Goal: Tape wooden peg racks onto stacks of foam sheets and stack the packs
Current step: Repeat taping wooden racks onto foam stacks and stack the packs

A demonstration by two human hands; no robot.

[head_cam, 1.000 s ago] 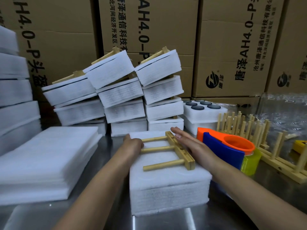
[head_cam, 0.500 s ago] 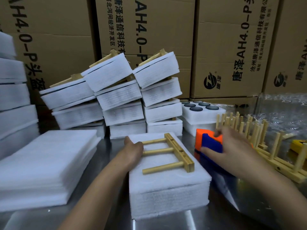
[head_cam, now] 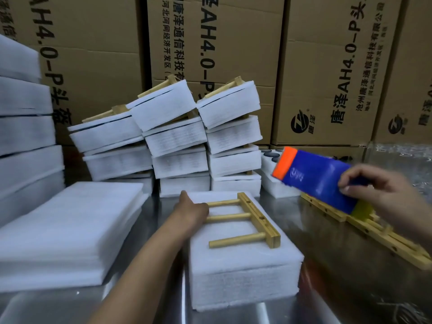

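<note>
A wooden peg rack [head_cam: 251, 219] with three pegs lies flat on a stack of white foam sheets [head_cam: 240, 267] in front of me. My left hand [head_cam: 190, 210] rests on the stack's left edge at the peg tips, pressing them down. My right hand [head_cam: 383, 195] holds a blue and orange tape dispenser [head_cam: 315, 180] in the air to the right of the stack, above the table. Finished packs [head_cam: 177, 136] of foam with racks are piled against the cartons behind.
Loose foam sheets [head_cam: 67, 232] lie in a broad pile on the left, with taller foam stacks [head_cam: 23, 141] at the far left. More wooden racks [head_cam: 374, 235] lie on the steel table [head_cam: 327, 288] at the right. Cardboard cartons [head_cam: 327, 66] form the back wall.
My right hand left the rack, took hold of the tape dispenser on the right and lifted it off the table. My left hand stayed on the foam stack.
</note>
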